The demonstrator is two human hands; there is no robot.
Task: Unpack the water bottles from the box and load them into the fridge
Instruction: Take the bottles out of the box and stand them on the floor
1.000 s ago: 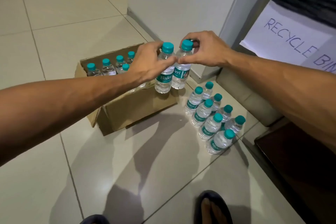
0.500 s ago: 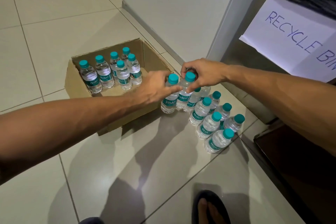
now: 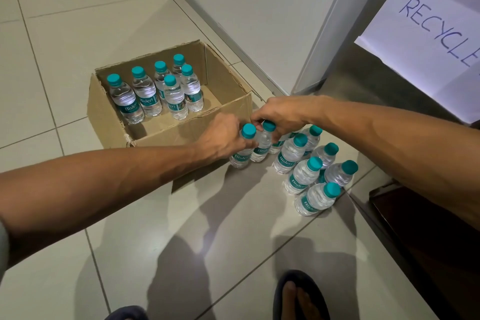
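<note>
The left hand (image 3: 220, 138) grips one water bottle (image 3: 242, 149) around its shoulder; the right hand (image 3: 275, 117) pinches the neck of a second bottle (image 3: 263, 144). Both stand on the floor tiles (image 3: 233, 215) just beside the cardboard box (image 3: 109, 117), adjoining the floor cluster (image 3: 309, 171). Six bottles (image 3: 155, 88) stand upright in the box.
</note>
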